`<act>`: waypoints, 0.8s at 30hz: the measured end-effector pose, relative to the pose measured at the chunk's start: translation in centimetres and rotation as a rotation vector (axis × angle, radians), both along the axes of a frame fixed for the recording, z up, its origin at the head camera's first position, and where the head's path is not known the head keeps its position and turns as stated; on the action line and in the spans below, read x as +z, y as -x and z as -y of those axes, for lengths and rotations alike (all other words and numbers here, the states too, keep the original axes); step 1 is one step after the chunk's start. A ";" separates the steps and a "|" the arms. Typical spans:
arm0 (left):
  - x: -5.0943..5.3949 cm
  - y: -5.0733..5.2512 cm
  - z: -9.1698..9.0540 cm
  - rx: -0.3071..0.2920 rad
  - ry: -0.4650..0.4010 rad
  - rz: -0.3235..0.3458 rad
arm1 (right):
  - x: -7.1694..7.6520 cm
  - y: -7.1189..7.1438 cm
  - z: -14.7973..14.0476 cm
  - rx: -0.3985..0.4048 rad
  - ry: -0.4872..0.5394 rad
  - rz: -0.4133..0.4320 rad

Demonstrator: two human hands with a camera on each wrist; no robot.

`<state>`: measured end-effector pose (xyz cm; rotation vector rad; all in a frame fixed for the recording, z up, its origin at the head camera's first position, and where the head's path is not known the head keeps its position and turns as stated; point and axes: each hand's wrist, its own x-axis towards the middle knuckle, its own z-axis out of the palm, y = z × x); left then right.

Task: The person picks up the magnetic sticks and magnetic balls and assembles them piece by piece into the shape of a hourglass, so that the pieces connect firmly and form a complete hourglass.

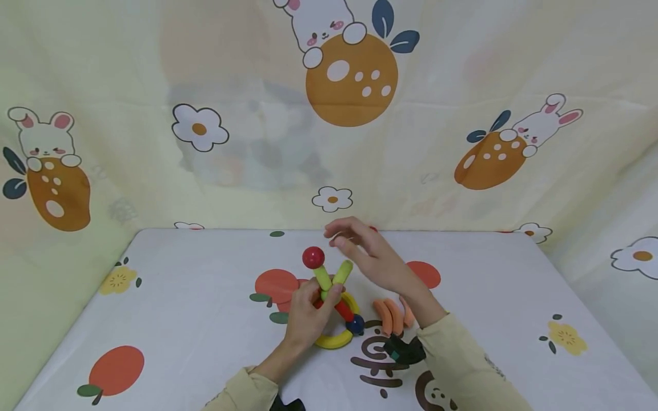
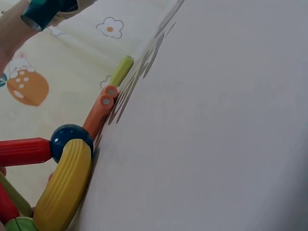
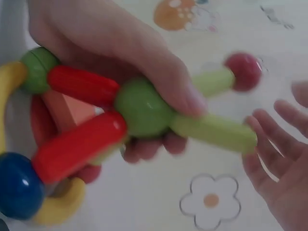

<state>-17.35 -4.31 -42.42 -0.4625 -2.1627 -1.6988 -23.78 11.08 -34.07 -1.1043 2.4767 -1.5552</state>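
My left hand (image 1: 307,317) grips a toy build of magnetic rods and balls by its central green ball (image 3: 144,108). Two light-green rods, a left one (image 1: 322,278) and a right one (image 1: 342,272), point upward from that ball, and a red ball (image 1: 313,257) caps the left rod. Red rods (image 3: 79,147) slope down to a blue ball (image 1: 355,325) and another green ball (image 3: 39,70). Curved yellow pieces (image 1: 334,341) form the base on the table. My right hand (image 1: 374,257) hovers beside the uncapped rod, fingers relaxed and holding nothing.
Several curved orange rods (image 1: 393,317) lie to the right of the build. In the left wrist view, a loose light-green rod (image 2: 121,71) lies beyond them. A white printed cloth (image 1: 205,348) covers the table, and a patterned curtain (image 1: 247,142) hangs behind.
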 end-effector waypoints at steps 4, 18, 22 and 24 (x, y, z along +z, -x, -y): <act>-0.1 0.0 -0.1 -0.020 -0.003 0.049 | -0.3 1.2 -1.4 -0.134 0.054 0.053; -0.1 0.2 0.3 -0.093 0.006 0.018 | -4.6 4.7 -3.9 -0.382 0.016 0.219; -0.1 0.2 0.4 -0.101 0.006 0.026 | -6.0 5.4 -4.4 -0.410 0.011 0.238; -0.1 0.3 0.4 -0.106 0.005 0.024 | -6.4 5.7 -4.6 -0.416 0.012 0.248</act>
